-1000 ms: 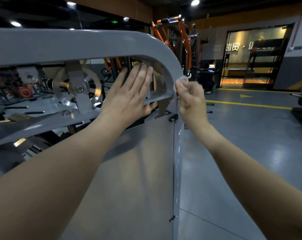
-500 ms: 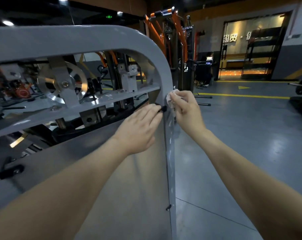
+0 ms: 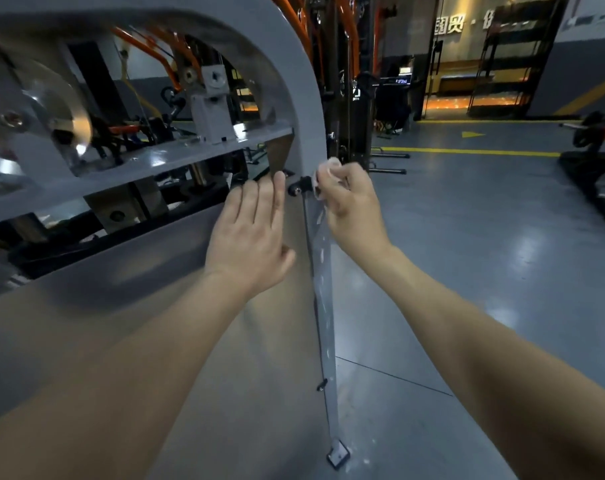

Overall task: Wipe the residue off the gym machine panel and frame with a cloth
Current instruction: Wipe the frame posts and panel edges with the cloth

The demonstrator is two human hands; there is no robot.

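So, the step in hand looks like the frame edge, not the big flat bit. The right hand [image 3: 349,202] has its fingers curled tight round a small white cloth [image 3: 330,169], which is bunched up and pokes out above the knuckles, just right of centre in the picture. It's pressed to the outer edge of the grey frame [image 3: 294,74], right beside a little black fastener [image 3: 298,187] where the upright meets the top corner of the panel [image 3: 225,358]. The left hand [image 3: 252,233] holds nothing. Its fingers are straight and together, lying flat on the panel's top right corner, fingertips just short of that fastener. My guess is it's there to brace the sheet.

Down from the cloth toward the lower middle of the picture, the narrow edge strip [image 3: 325,317] shows pale flecks, which I'd take for the residue, so this edge looks mostly undone. Can't tell if the broad face of the panel is clean, it's all glare and shadow.

Next move, I reckon: drag the cloth down that strip with steady pressure, working round the second small black fastener [image 3: 322,384] lower down and on to the foot bracket [image 3: 338,455] at the floor [image 3: 467,271]. The strip is thin, so the cloth could slide off sideways.
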